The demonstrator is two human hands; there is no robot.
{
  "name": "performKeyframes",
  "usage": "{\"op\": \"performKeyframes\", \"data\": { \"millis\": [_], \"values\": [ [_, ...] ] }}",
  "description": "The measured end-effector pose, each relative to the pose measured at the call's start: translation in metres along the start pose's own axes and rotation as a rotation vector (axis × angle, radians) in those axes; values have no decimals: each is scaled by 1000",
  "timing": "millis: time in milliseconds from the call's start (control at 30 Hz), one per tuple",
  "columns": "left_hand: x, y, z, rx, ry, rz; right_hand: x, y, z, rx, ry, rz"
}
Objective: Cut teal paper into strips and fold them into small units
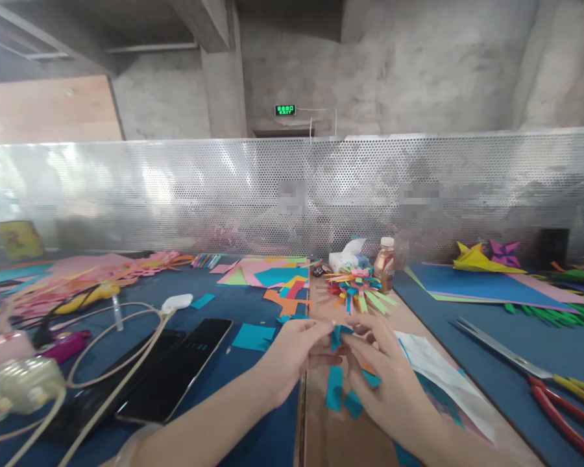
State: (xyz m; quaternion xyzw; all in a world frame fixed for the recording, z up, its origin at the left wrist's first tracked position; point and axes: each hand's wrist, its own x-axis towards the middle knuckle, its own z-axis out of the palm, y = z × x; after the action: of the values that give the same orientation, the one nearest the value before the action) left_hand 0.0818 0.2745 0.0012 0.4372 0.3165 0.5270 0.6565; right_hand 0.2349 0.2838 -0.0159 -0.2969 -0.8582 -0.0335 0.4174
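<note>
Between the fingertips of both hands is a small piece of folded blue paper (339, 336). My left hand (299, 347) pinches it from the left. My right hand (384, 363) holds its other side, with the fingers bent around it. Part of the paper is hidden by the fingers. On the brown board below lie a blue paper strip (334, 388) and another blue scrap (354, 405). A larger blue sheet (254, 336) rests left of my left hand. Past the hands sits a many-coloured bundle of paper strips (357, 285).
Scissors (525, 370) with red and yellow handles lie open at right. A black phone (180, 370) and a looping cable (126, 383) are at left. Behind the bundle stand a bottle (384, 263) and a tissue pack (346, 258). A perforated metal screen (214, 194) closes off the back.
</note>
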Motion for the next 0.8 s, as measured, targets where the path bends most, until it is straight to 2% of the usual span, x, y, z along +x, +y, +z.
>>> {"op": "performKeyframes", "data": {
  "millis": [167,300,433,533,600,667,733,800],
  "values": [
    [4,-4,-5,-6,-4,-7,2,-3,-2,-166,-93,-26],
    [5,-6,-7,-7,4,-20,1,-5,-1,-191,-120,-14],
    [6,-4,-8,-20,10,-28,-1,-2,0,-142,-94,-13],
    [6,-2,-8,-15,3,-37,0,1,-3,-17,-18,-16],
    [5,-2,-7,19,-15,-28,2,2,-5,87,40,66],
    [4,-2,-7,74,-28,-16,5,1,-6,179,54,226],
    [3,-3,-6,140,-30,-5,8,1,-6,265,3,405],
    [3,-4,-5,200,-28,-4,10,2,-4,340,-60,520]
  ]
}}
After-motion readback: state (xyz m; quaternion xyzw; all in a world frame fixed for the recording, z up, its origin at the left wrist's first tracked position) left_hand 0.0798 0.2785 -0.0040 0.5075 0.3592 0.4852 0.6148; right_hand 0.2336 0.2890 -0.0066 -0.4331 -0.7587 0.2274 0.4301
